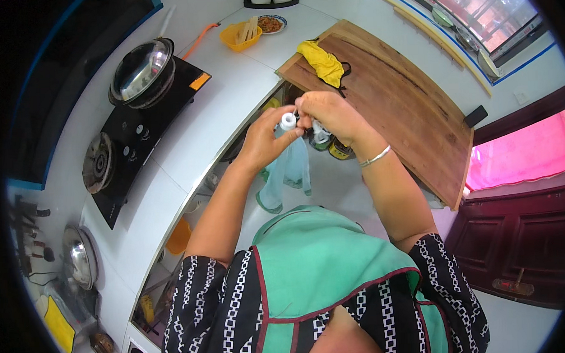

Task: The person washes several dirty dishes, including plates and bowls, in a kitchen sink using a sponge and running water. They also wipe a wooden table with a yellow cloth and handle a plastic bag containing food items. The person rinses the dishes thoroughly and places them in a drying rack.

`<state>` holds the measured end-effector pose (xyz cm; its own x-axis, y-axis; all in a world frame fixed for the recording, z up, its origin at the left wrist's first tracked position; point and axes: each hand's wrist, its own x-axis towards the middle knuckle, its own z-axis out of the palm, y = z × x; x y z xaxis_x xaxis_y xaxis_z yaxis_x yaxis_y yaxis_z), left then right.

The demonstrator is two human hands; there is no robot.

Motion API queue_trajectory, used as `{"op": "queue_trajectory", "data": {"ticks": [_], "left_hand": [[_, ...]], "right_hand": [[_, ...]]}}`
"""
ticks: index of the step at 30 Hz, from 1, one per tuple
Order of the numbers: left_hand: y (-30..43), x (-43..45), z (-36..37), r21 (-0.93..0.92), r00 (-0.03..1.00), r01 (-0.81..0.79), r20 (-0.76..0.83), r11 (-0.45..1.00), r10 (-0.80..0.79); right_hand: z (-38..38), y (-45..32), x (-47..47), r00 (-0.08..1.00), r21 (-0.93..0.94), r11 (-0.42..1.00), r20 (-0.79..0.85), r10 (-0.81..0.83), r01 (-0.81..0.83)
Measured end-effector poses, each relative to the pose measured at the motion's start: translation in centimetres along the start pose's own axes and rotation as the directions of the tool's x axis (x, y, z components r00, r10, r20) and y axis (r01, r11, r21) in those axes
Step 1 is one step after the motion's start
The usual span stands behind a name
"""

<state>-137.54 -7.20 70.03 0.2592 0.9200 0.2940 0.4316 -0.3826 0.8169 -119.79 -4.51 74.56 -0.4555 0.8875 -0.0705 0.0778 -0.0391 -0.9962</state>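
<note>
In my left hand [265, 142] is a small white cylinder [288, 121] with a round hole in its end, like a thread spool. My right hand [329, 113] is beside it, its fingertips pinched together on what looks like a thin white strand [295, 112]. Below my left hand hangs a sheer light blue cloth [289, 169] with green edging; its upper end is hidden behind the fingers. The green apron [332, 263] with dark red trim covers my front.
A wooden board [401, 102] with a yellow cloth [323, 65] lies to the right. On the left counter [242, 94] are a gas stove [136, 139], a steel wok lid [143, 71], a yellow basket [240, 40] and a plate of food [271, 24]. Jars [340, 149] stand below.
</note>
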Motion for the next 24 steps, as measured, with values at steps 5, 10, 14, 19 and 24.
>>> {"op": "queue_trajectory", "data": {"ticks": [5, 10, 14, 19, 24], "left_hand": [[-0.3, 0.2, -0.1, 0.100, 0.969, -0.178, -0.157, 0.979, 0.192], [-0.6, 0.0, 0.4, 0.038, 0.992, -0.093, -0.078, 0.995, 0.096], [-0.1, 0.0, 0.6, 0.067, 0.985, -0.115, -0.118, 0.991, 0.123], [3.1, -0.1, -3.0, 0.052, 0.961, -0.130, -0.240, 0.990, 0.139], [5.2, -0.8, -5.7, 0.210, 0.839, -0.279, -0.420, 0.937, 0.344]], "right_hand": [[1.1, -0.9, 0.3, 0.999, 0.184, 0.982, -0.001, -0.055, 0.054], [2.9, -3.4, 0.1, 0.989, 0.370, 0.920, 0.012, -0.146, 0.131], [3.6, -5.7, -0.9, 0.967, 0.395, 0.889, 0.001, -0.253, 0.232], [3.5, -7.3, -1.9, 0.939, 0.503, 0.813, 0.003, -0.343, 0.295], [6.0, -9.2, -3.8, 0.914, 0.366, 0.862, 0.067, -0.400, 0.350]]}}
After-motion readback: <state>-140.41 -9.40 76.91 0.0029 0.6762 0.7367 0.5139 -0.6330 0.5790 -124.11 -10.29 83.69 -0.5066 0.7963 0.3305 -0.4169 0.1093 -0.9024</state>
